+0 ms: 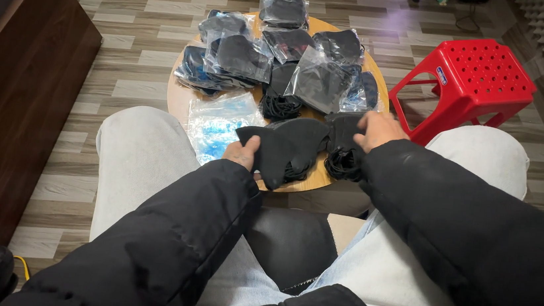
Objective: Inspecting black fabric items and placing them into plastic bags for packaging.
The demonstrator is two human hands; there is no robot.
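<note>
1. Left hand [243, 151], lower centre of the frame: its fingers are closed in a pinch on the left edge of a black fabric mask [284, 149], which it holds flat just above the near rim of the round wooden surface [177, 97].
2. Right hand [375, 130], right of centre: its fingers curl down onto a second black piece [344, 131] lying on the surface, just beside the held mask. Whether they have closed on it or only rest there cannot be told, since the fingertips are hidden.
3. Handling note, as a judgement: the mask is soft and limp, so a pinch at one edge lets it droop. It would handle best supported from both sides and kept clear of the tangled loops, which could snag.
4. Count, black elastic loops: two bundles show, one at the centre of the surface [281, 106] and one under the right hand [344, 163].
5. Count, clear bags holding black masks [322, 81]: about eight are heaped over the upper half of the surface. They overlap, so the number is approximate.
6. Count, empty clear bags: one stack [218, 124], bluish, lies left of the held mask.
7. Surroundings: one red plastic stool [475, 79] at upper right, one dark wooden cabinet [17, 102] along the left edge, and a striped plank floor [138, 20].
</note>
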